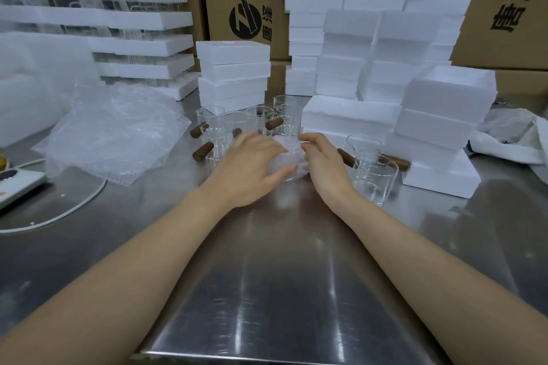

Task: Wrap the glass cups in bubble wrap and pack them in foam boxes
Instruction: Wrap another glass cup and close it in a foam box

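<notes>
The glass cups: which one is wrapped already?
The cup between the left hand and right hand, bundled in bubble wrap; the other cups stand bare.

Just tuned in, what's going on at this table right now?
A person is wrapping: the left hand and right hand both grip a bubble-wrapped bundle, apparently a cup, on the steel table. Unwrapped glass cups with wooden handles stand just behind it, with two more cups to the right. Spare bubble wrap sheets lie to the left. The foam boxes are stacked behind, and the bundle is not in one yet.
</notes>
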A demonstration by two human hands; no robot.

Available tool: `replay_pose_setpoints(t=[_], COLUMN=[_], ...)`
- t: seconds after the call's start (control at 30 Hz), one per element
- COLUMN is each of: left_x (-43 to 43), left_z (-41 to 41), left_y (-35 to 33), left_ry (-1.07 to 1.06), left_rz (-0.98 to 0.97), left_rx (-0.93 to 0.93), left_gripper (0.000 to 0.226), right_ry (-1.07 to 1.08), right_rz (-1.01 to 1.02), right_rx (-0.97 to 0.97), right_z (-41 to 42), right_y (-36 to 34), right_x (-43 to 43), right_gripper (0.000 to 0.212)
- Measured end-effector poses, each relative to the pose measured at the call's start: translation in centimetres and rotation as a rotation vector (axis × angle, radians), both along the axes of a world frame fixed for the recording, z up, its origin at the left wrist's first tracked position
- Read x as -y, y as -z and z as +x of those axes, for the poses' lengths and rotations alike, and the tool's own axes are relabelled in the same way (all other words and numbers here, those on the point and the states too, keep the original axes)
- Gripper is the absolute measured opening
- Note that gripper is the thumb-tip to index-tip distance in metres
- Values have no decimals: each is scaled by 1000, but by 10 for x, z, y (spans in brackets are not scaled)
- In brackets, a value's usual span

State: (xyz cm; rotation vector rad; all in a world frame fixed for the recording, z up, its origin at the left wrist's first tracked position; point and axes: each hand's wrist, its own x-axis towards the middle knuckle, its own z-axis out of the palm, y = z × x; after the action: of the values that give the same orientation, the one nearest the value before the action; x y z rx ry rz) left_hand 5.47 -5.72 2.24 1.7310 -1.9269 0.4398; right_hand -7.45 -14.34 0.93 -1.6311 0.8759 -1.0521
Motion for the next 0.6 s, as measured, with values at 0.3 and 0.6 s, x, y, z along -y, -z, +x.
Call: replay_pose_setpoints(t=[0.3, 0.6], left_x=[14, 21], left_z=[-6, -9], left_y=[-3, -6], left_ry=[-102, -151], left_rz=[49, 126], left_rx=[144, 163], left_gripper=[41, 49], right_ry=[-59, -44], right_rz=[7, -85], right_rx=[21, -49], right_z=[-5, -4], right_y=[-2, 2], right_x=[-3, 0], right_gripper=[33, 40])
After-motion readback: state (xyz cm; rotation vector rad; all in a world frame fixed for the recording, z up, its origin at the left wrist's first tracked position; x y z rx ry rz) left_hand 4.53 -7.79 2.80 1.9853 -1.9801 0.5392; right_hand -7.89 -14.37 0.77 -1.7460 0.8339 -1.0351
